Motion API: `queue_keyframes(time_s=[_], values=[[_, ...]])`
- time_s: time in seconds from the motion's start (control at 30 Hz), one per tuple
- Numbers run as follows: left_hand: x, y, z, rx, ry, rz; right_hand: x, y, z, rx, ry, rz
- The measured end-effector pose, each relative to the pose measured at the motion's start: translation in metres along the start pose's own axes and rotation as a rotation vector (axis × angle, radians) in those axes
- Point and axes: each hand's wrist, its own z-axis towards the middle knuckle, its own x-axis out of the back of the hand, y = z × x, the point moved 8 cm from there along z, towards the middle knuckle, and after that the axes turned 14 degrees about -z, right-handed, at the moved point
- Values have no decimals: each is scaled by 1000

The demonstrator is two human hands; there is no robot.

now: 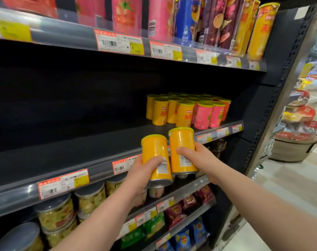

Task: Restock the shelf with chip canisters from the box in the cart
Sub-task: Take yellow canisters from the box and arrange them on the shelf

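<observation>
My left hand (142,173) grips a short yellow chip canister (155,153) upright, just in front of the dark middle shelf (72,156). Beside it, my right hand (199,160) grips a second yellow canister (183,144), slightly higher and to the right. Both canisters hover at the shelf's front edge, their barcodes facing me. Further right on the same shelf stand several short yellow canisters (160,113) and several pink ones (203,115) in rows. The box and the cart are out of view.
The middle shelf's left and centre lie bare. Tall canisters (261,29) fill the shelf above. Lidded tubs (54,212) and chip bags (174,214) sit on the lower shelves. The shelf upright (273,109) and an aisle with bowl-noodle displays (302,124) lie to the right.
</observation>
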Motion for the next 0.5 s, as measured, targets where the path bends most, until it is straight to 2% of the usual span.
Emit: queue_keyframes(time_s=[0.1, 0.3, 0.5], values=[[3, 9, 9, -1, 17, -25, 7, -11, 22, 31, 11, 8], [17, 32, 24, -85, 87, 7, 30, -39, 75, 74, 145, -73], [17, 52, 33, -166, 161, -17, 35, -58, 125, 106, 161, -154]])
